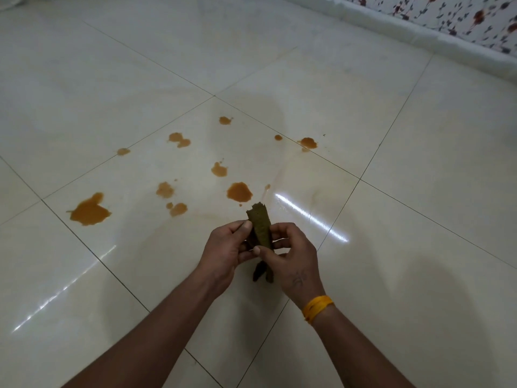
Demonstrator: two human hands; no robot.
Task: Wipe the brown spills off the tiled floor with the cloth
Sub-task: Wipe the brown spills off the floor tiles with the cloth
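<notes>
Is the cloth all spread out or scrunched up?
Scrunched up: the small olive-green cloth is a narrow roll pinched between left hand and right hand.

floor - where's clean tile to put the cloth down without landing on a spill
Bare tile lies right of the hands, between the right hand and the skirting. Also near left, below the largest spill. Crowded: beyond the cloth, where brown spills scatter.

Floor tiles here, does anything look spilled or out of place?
Yes. Brown spills dot the tiled floor, roughly a dozen, biggest at left. None look wiped yet; both hands, left hand and right hand, hold the cloth above them.
</notes>
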